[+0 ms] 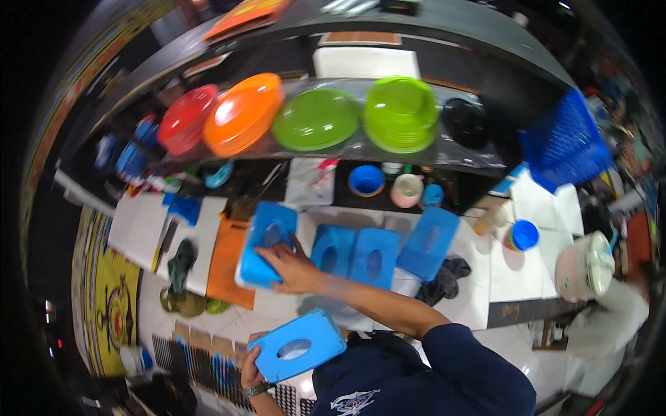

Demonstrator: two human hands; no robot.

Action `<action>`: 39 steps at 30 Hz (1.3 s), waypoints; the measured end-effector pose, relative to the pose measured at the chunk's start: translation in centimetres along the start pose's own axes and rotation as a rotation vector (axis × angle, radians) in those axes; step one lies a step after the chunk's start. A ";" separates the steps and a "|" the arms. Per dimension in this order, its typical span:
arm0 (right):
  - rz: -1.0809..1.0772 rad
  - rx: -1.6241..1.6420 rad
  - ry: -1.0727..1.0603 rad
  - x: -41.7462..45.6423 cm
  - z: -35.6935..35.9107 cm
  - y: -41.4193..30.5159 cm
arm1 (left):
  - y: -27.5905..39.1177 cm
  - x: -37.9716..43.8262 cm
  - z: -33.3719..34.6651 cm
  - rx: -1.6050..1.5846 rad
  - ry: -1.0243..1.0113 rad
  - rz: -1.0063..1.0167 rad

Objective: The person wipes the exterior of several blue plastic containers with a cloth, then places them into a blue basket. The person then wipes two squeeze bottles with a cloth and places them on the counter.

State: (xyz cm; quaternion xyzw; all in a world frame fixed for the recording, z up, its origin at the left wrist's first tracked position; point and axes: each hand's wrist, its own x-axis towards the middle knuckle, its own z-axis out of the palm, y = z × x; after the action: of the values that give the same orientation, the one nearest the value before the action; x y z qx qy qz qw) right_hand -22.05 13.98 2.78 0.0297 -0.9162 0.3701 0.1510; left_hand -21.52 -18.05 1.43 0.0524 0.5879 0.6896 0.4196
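Observation:
My left hand [251,368], with a wristwatch below it, grips one end of a blue plastic lid [323,340] with an oval opening. The lid is held in front of my body, near the table's front edge. My right hand [291,268] reaches across to the left and spreads over a blue plastic tissue box [278,218] with a whitish lower edge. Its fingers lie on the top by the oval hole, and its grip is partly hidden. To the right, two blue box pieces [375,255] lie side by side. Another blue lid [431,242] rests slanted beyond them.
A shelf above the table carries red plates [187,119], orange plates [244,112], green plates [316,119] and lime dishes [400,112]. An orange board [229,260], a knife [165,242] and dark cloth [447,281] lie on the table. A blue basket [567,143] and pinkish container [583,268] stand right.

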 end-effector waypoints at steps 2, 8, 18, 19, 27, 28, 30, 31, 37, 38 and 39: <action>-0.030 0.126 0.053 -3.6 -7.9 -2.8 | 1.7 1.4 2.1 -0.008 -0.067 0.011; 0.060 0.144 0.026 -22.9 -28.2 -5.7 | 3.3 5.8 7.3 0.027 -0.232 -0.010; 0.693 -0.811 0.430 -42.1 -47.2 -1.6 | 0.9 11.0 18.7 0.171 -0.360 -0.122; 0.623 -0.897 0.485 -41.6 -49.0 0.3 | 0.3 11.3 19.1 0.175 -0.339 -0.125; 0.522 -0.751 0.365 -31.6 -56.4 12.5 | -2.7 10.5 21.4 0.140 -0.286 -0.110; 0.551 -0.768 0.325 -30.4 -56.3 13.3 | -2.5 9.8 22.0 0.150 -0.274 -0.113; 0.636 -0.824 0.238 -28.4 -55.8 14.1 | -2.6 8.9 22.0 0.129 -0.249 -0.126; 0.564 -0.745 0.279 -27.8 -55.7 14.9 | -2.6 8.5 21.6 0.116 -0.244 -0.118; 0.474 -0.459 0.483 -29.7 -55.1 18.0 | -3.3 7.6 19.3 -0.004 -0.198 -0.130; 0.428 -0.580 0.629 -31.3 -54.0 18.8 | -3.5 7.9 18.7 -0.015 -0.179 -0.130; 0.348 -0.767 0.895 -33.1 -52.2 20.4 | -3.5 8.0 17.9 -0.023 -0.157 -0.133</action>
State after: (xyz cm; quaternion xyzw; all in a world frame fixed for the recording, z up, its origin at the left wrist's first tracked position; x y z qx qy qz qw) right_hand 19.42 62.67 14.75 -0.3352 -0.8231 0.0100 0.4582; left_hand -14.70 0.64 0.48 0.0622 0.5474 0.6608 0.5097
